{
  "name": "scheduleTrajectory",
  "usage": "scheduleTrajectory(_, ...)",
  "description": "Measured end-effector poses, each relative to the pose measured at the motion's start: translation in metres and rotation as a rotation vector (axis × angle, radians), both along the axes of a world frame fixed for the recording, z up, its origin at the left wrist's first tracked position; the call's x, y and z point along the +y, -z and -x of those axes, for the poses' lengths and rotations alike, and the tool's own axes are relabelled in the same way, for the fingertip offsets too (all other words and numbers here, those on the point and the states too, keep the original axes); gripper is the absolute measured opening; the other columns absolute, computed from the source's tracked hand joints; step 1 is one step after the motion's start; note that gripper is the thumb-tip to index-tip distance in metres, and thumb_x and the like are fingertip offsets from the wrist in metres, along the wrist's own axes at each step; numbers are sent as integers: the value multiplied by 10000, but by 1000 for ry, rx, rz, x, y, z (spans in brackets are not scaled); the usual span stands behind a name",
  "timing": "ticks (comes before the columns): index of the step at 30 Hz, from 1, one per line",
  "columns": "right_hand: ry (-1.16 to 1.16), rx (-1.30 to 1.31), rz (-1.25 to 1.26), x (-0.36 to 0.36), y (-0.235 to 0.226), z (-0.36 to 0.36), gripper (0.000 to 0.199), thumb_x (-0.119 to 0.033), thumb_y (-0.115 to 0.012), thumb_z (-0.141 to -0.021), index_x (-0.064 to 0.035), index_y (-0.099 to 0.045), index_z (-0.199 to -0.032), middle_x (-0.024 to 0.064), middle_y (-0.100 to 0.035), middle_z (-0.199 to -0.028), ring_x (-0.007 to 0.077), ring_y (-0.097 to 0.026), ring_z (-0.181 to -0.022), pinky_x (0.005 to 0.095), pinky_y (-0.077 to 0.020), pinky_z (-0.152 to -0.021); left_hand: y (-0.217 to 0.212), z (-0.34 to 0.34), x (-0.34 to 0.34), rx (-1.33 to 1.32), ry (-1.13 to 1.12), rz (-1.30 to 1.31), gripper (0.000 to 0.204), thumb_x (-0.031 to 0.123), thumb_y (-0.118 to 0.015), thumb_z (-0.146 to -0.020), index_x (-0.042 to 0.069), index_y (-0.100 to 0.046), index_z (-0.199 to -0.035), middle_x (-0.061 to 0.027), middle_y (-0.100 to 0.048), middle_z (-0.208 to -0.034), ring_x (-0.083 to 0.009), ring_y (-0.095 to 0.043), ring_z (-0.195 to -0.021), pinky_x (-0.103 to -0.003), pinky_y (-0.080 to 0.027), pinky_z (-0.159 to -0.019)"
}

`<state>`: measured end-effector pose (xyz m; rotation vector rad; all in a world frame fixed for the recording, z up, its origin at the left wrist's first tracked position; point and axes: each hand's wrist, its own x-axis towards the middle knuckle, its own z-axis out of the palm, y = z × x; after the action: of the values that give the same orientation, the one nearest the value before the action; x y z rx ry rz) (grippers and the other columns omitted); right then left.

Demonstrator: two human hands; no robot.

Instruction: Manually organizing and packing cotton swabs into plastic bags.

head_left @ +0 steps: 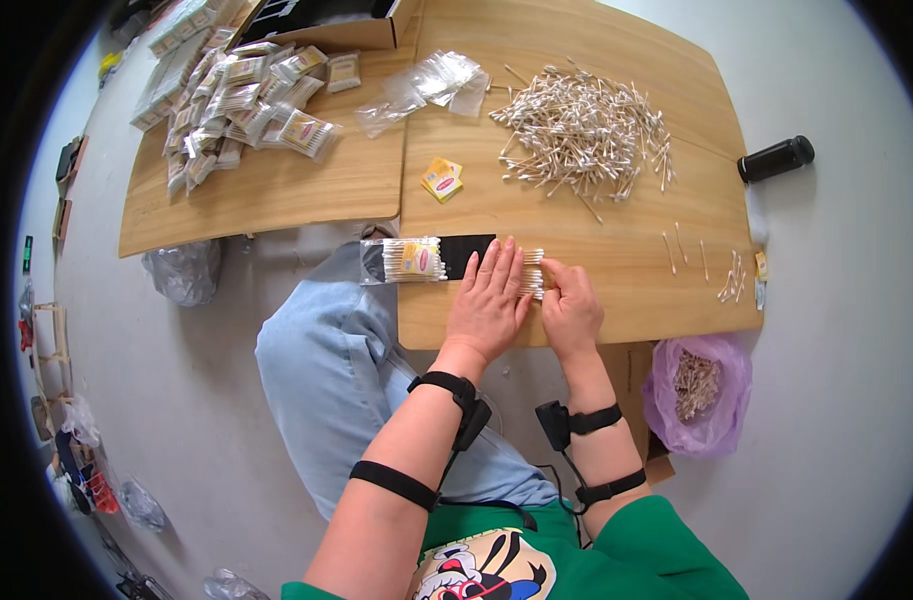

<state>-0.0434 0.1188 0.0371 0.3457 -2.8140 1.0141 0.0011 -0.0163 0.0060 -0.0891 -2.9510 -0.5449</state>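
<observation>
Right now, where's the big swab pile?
In the head view, the swab pile is right of centre on the table, beyond the right hand and just right of the clear bags.

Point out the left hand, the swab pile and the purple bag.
Left hand [484,306]: head view, back of the hand.
Swab pile [584,130]: head view, its middle.
Purple bag [733,385]: head view, its right wall.

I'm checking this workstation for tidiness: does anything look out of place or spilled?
Yes, slightly: three single cotton swabs and a small loose cluster lie toward the right edge of the table, apart from the big swab pile. They look like strays, though they may have been set aside deliberately. Nothing looks clearly damaged.
</observation>
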Motion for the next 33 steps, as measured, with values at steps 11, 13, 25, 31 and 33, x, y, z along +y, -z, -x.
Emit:
scheduleTrajectory(11,5,-7,-29,0,1,1,342,-36,-566,-772,-181,-690,-1056,57,-617,-883,292,-627,-806,419,-515,-704,-1,0,1,23,-5,-25,669,375,-498,-969,37,-304,-1512,-125,-279,-1591,-282,-235,-1480,-447,-162,-1207)
scheduleTrajectory(13,4,-12,-38,0,-1,4,336,-38,-567,-773,-179,-689,-1051,57,-616,-884,292,-627,-804,420,-515,-705,0,1,2,25,0,-34,670,375,-498,-968,38,-302,-1513,-123,-278,-1591,-283,-235,-1480,-448,-164,-1206)
scheduleTrajectory(25,-373,77,-5,9,-10,36,287,1,-560,-774,-69,-696,-1017,78,-669,-1131,296,-638,-980,391,-527,-853,-1,0,2,2,2,3,663,387,-476,-976,44,-300,-1517,-124,-259,-1599,-280,-218,-1487,-448,-154,-1209)
scheduleTrajectory(31,-376,6,-25,30,-5,65,283,-1,-560,-790,-51,-704,-1028,101,-663,-1168,286,-617,-1069,375,-513,-909,-5,-1,2,-4,-22,3,655,385,-465,-983,47,-300,-1519,-124,-250,-1603,-280,-209,-1490,-451,-146,-1210)
scheduleTrajectory(33,-284,13,-16,28,-9,66,275,-8,-564,-797,-47,-704,-1030,115,-655,-1185,291,-611,-1083,378,-505,-922,-3,0,1,-29,-17,-11,643,379,-468,-983,49,-312,-1514,-121,-258,-1600,-278,-214,-1488,-452,-148,-1210)
